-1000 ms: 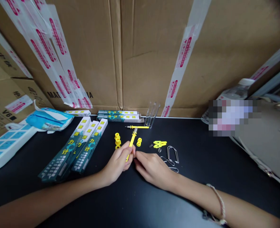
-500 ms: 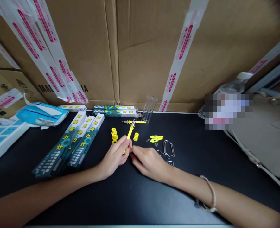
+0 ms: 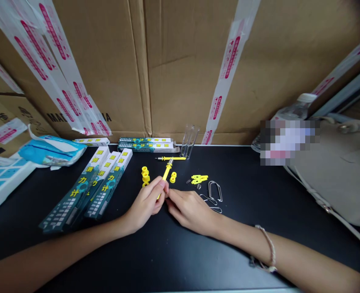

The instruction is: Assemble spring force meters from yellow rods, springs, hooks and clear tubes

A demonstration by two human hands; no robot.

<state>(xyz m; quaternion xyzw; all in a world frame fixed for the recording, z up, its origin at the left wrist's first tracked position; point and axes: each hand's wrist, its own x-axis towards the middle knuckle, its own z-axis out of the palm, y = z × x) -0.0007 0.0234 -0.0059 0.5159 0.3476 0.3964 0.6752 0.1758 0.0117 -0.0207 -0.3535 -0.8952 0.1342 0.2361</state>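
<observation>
My left hand [image 3: 148, 200] is closed around a thin yellow rod [image 3: 167, 173] with a metal spring end, which points up and away from me. Against its lower end sits my right hand [image 3: 192, 208], fingers pinched together; whatever lies between those fingertips is hidden. A second yellow rod [image 3: 175, 158] lies flat behind the hands. Small yellow caps [image 3: 145, 175] stand left of the held rod, with two more yellow caps [image 3: 173, 177] to its right. Beyond my right hand are yellow flat pieces [image 3: 199, 179], a small spring [image 3: 188, 181] and bent metal hooks [image 3: 215, 191].
Clear tubes [image 3: 190, 140] stand upright near the cardboard wall [image 3: 180, 81]. Printed slim boxes [image 3: 106, 183] lie at left, and others [image 3: 145, 145] at the back. A power strip [image 3: 3, 183] and blue tissue pack [image 3: 51, 150] are far left; a bottle [image 3: 299, 106] and bag [image 3: 345, 175] sit right.
The camera view has shifted slightly. Both hands keep about the same place, and the rod's metal tip has dipped a little lower in the view.
</observation>
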